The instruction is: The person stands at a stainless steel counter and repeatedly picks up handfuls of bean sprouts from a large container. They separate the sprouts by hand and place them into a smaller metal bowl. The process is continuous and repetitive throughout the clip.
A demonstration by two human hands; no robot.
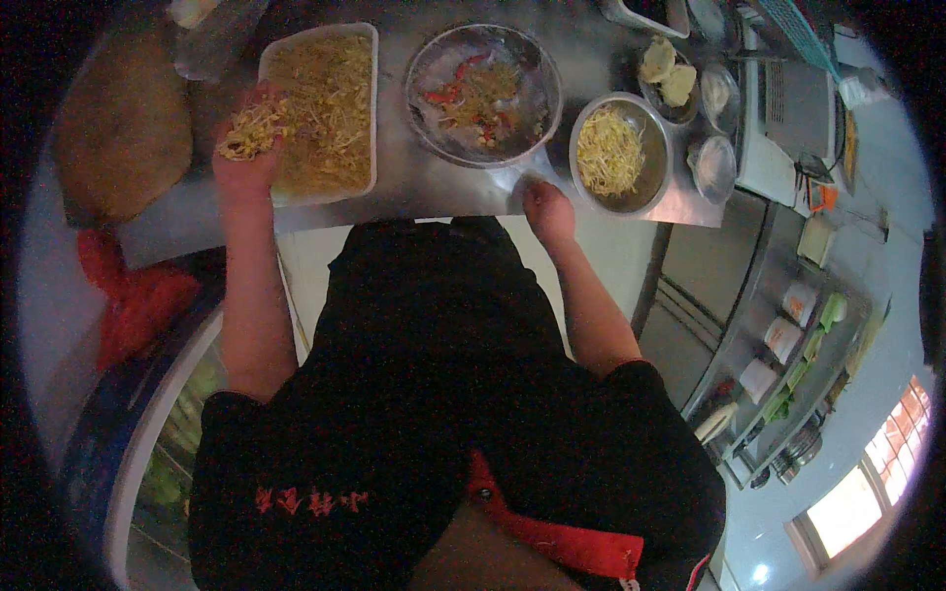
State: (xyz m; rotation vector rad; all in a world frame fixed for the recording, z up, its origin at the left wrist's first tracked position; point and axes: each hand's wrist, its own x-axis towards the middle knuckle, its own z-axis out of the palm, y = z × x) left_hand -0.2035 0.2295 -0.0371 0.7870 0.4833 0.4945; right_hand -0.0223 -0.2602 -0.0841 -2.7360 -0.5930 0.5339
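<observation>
My left hand holds a clump of bean sprouts at the left edge of a white rectangular tub, which is filled with more sprouts in liquid. My right hand rests by the front edge of the steel table, its fingers curled; whether they hold anything is hard to tell. Behind it stands a round metal basin with scraps and red pieces, perhaps peppers, inside. Just right of my right hand is a steel bowl with pale, trimmed-looking sprouts.
A brown sack or board lies at far left, above a red plastic bag. Small bowls and a bowl with pale yellow pieces stand at right. Beyond are a white appliance and a shelf with white containers.
</observation>
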